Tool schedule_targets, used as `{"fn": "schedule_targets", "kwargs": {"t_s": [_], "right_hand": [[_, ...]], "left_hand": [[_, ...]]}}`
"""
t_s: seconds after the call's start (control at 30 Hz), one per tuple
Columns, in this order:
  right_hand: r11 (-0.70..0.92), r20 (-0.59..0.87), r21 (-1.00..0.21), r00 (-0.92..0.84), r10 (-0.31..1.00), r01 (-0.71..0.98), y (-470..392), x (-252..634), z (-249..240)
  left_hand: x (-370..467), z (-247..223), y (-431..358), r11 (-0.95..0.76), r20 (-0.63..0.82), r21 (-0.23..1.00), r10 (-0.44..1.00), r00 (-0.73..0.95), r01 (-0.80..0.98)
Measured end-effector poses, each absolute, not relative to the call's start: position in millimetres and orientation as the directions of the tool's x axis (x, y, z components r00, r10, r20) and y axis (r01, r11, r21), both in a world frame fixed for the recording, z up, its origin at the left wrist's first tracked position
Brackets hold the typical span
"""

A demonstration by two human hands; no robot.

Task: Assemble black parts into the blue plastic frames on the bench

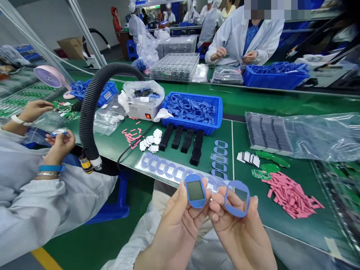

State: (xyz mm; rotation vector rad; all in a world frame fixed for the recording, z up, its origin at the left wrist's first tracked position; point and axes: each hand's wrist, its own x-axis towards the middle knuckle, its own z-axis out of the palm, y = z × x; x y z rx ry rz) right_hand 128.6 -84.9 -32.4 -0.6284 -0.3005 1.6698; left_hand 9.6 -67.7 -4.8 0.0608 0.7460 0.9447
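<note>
My left hand (180,210) is closed on a small blue oval casing with a grey display screen (195,190) facing up. Held in my right hand (236,232) is a thin blue oval frame (245,210), and fingers show through its opening. The two hands are close together, their fingertips nearly meeting. Just beyond them lies a strip of oval blue pieces with white centres (170,169), partly covered by the hands. More blue oval frames (219,156) form a column on the green bench, next to several black straps or stacks (182,140).
A blue bin of blue parts (216,112) stands beyond the straps. Pink strips (292,195), green circuit boards (271,159) and a bagged stack of grey screens (267,131) lie at right. A black hose (90,101) arches at left, beside a co-worker's hands (60,142).
</note>
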Motion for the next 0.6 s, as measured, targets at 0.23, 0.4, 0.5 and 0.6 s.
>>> {"fn": "schedule_targets", "kwargs": {"t_s": [0.23, 0.4, 0.5, 0.6], "right_hand": [[-0.15, -0.312, -0.555, 0.038, 0.949, -0.818, -93.5, 134.1, -39.8], [-0.118, -0.299, -0.646, 0.107, 0.948, -0.754, -99.6, 139.8, -39.8], [-0.031, -0.232, -0.777, 0.241, 0.943, -0.628, -98.0, 140.7, -37.2], [0.051, -0.122, -0.89, 0.346, 0.93, -0.452, -99.0, 141.5, -37.1]], "left_hand": [[23.8, -3.8, -61.2, 0.616, -0.591, 0.317, 0.723, 0.357, -0.721], [25.2, 3.9, -59.1, 0.625, -0.661, 0.258, 0.67, 0.337, -0.737], [23.5, 5.4, -59.3, 0.625, -0.66, 0.258, 0.671, 0.338, -0.737], [22.8, 2.1, -61.1, 0.615, -0.648, 0.262, 0.683, 0.337, -0.743]]}}
